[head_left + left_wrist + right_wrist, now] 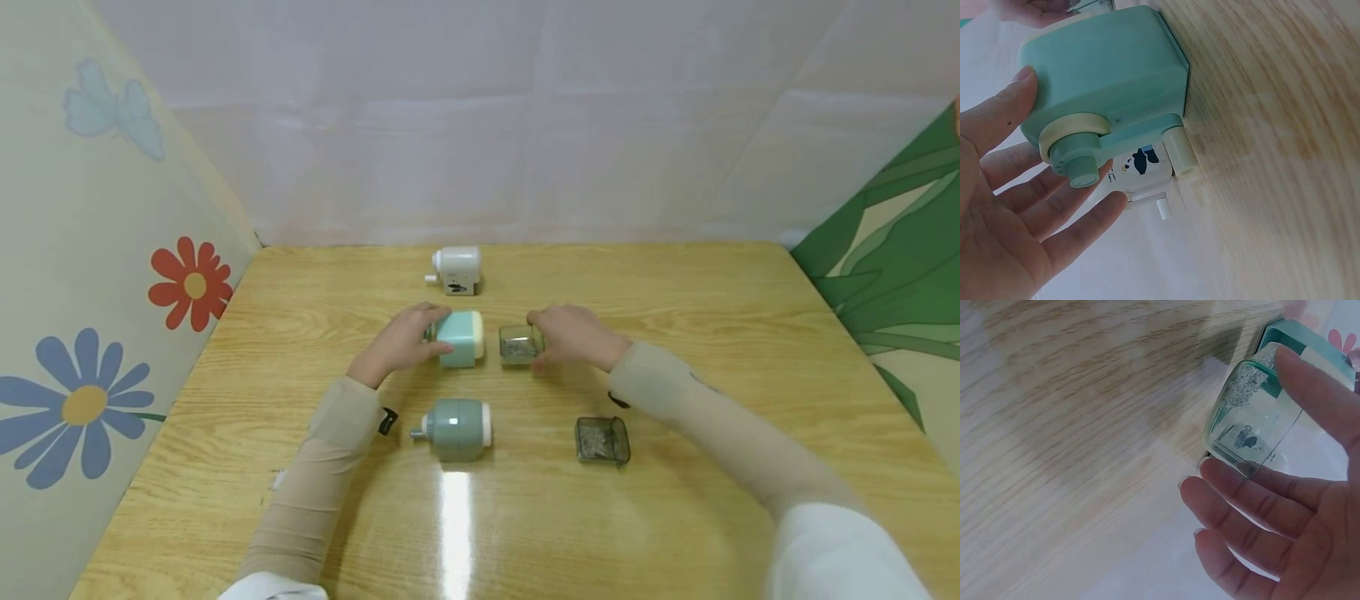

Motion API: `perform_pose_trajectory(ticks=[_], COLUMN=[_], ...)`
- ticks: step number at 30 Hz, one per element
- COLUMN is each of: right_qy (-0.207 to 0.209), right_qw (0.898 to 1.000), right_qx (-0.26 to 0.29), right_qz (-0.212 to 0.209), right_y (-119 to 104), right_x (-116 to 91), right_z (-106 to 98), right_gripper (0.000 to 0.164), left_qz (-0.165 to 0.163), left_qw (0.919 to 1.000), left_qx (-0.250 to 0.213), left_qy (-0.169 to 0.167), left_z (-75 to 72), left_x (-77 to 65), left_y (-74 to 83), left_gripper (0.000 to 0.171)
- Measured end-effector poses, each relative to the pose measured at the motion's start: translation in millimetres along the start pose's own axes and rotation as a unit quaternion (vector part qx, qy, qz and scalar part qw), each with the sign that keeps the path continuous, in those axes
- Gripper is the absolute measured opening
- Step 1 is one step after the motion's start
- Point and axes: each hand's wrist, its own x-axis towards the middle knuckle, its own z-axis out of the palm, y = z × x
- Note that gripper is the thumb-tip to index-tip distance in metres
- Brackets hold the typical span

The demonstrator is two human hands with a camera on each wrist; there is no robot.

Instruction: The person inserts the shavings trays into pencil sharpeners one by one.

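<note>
A wood-grained tabletop [750, 317] spreads beneath everything. On it, the person's left grip [401, 340] holds a mint sharpener [459, 337] between thumb and fingers, while the right grip [577, 333] pinches a clear box [517, 344] by its sides. The sharpener sits near the middle, between a grey-green sharpener [459, 425] on the person's side and a white one [461, 268] beyond (all three lie parallel). Its long axis runs left to right, cream front facing right, crank end left; the body is smooth and boxy with rounded edges. The box, just beside that front and apart from it, is see-through, open upward, with pale shavings inside. Smallest, the crank [1138, 132] is mint with a cream knob.
</note>
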Motion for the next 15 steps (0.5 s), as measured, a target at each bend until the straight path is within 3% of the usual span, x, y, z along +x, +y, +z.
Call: perform_pose_trajectory(ticks=[15], right_qy=[-0.004], right_qw=[1.000], right_qx=[-0.021], right_qz=[-0.009], right_y=[-5.9], right_x=[7.0], right_z=[-0.2], right_gripper=[0.064], left_qz=[-0.007], left_qw=[1.0000], left_qx=[0.001], left_qy=[-0.003], left_z=[0.5], left_x=[1.4], left_y=[-0.9], left_gripper=[0.061])
